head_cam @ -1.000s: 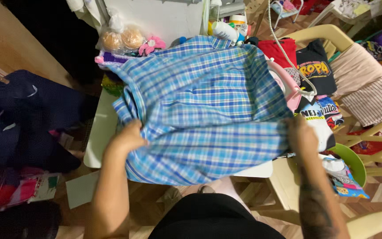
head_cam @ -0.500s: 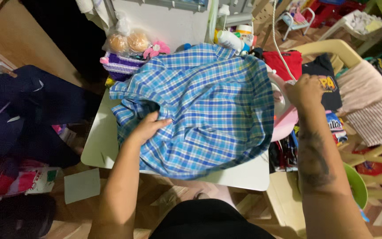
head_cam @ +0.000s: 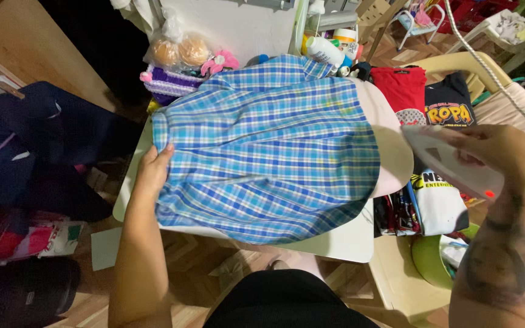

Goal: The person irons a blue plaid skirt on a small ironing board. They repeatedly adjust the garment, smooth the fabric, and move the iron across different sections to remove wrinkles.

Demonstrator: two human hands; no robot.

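Plaid shirt (head_cam: 268, 152) flat, long axis crosswise; left hand (head_cam: 153, 170) on edge

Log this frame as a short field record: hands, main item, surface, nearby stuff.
left hand: flat on the left edge of the shirt, pinning it
right hand: holding the iron in the air, right of the board, not on the cloth
shirt: blue plaid, spread flat
board: white, under the shirt
cord: runs up from the iron to the top edge
right of board: folded tees stacked, green bowl
far end: bottle, bagged buns
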